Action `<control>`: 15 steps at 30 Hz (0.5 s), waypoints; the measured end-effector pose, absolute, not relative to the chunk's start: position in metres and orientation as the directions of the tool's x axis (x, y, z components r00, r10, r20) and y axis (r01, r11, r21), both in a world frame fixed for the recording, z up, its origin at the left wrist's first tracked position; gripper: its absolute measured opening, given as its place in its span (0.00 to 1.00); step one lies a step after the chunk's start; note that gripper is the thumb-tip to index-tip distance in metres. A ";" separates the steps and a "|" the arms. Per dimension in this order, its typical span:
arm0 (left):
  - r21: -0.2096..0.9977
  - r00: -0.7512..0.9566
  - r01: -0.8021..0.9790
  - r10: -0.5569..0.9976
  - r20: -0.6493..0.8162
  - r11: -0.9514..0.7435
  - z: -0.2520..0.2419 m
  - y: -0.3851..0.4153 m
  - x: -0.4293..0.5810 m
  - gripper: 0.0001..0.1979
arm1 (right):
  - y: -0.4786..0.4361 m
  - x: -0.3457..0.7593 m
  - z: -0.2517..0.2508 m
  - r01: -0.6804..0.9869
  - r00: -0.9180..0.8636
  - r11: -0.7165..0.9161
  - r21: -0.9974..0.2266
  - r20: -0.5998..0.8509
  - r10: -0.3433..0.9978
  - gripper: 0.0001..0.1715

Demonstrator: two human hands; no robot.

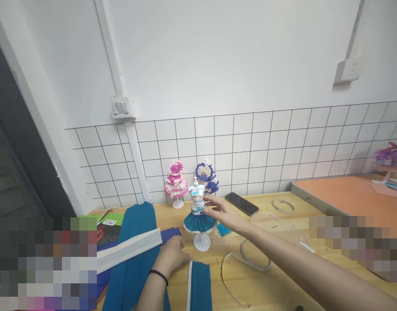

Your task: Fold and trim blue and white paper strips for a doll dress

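Note:
A small white dress form [197, 196] stands upright on a round white base [202, 242]. It wears a teal pleated skirt [200, 223] with a pale hem and blue bits on the bodice. My right hand [222, 211] is open at its right side, fingers stretched to the waist; whether they touch it I cannot tell. My left hand [175, 252], with a black band on the wrist, hovers low to the left of the base, fingers loosely bent and apart, nothing seen in them. Close to its thumb lies a teal strip [201, 285] with a white edge.
Left lie a long teal cloth [137, 220] and a white strip [130, 250]. Behind stand a pink decorated form [175, 183] and a navy one [211, 185]. A phone [242, 204], teal sticks [223, 229] and a clear tube coil [255, 259] are right. Both lower sides are pixelated.

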State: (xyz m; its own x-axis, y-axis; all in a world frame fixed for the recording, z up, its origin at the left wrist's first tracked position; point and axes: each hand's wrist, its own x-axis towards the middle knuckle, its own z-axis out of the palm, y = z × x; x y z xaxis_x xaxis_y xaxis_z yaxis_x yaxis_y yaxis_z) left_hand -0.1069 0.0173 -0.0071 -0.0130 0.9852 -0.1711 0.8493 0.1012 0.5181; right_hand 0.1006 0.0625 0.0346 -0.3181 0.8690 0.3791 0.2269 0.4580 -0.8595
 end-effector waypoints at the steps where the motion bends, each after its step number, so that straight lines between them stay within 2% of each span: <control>1: 0.533 -0.013 0.841 0.987 -0.160 0.097 -0.007 0.018 -0.108 0.19 | 0.060 0.106 0.033 0.229 -0.299 0.439 -0.869 0.367 0.881 0.30; 4: 0.561 -0.014 0.823 0.991 -0.133 0.087 -0.007 0.021 -0.111 0.21 | 0.049 0.124 0.029 0.236 -0.237 0.380 -0.894 0.327 0.915 0.30; 7: 0.547 -0.037 0.833 0.995 -0.097 0.085 -0.005 0.023 -0.115 0.18 | 0.030 0.145 0.022 0.254 -0.174 0.326 -0.911 0.288 0.942 0.29; 10: 0.493 -0.094 0.864 0.995 -0.034 0.099 0.001 0.023 -0.119 0.15 | 0.007 0.165 0.010 0.288 -0.141 0.282 -0.915 0.251 0.958 0.24; 15: 0.382 -0.164 0.914 0.986 0.039 0.137 0.018 0.016 -0.121 0.12 | -0.036 0.191 -0.015 0.355 -0.127 0.182 -0.917 0.146 0.981 0.30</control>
State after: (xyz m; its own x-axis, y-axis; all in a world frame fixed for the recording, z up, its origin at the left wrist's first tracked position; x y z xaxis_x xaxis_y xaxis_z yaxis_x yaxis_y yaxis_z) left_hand -0.1209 0.0159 0.0184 -0.1641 0.9857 0.0395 0.9139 0.1368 0.3822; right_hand 0.1905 -0.0361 -0.0152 -0.1266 0.9811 0.1461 0.3547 0.1823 -0.9170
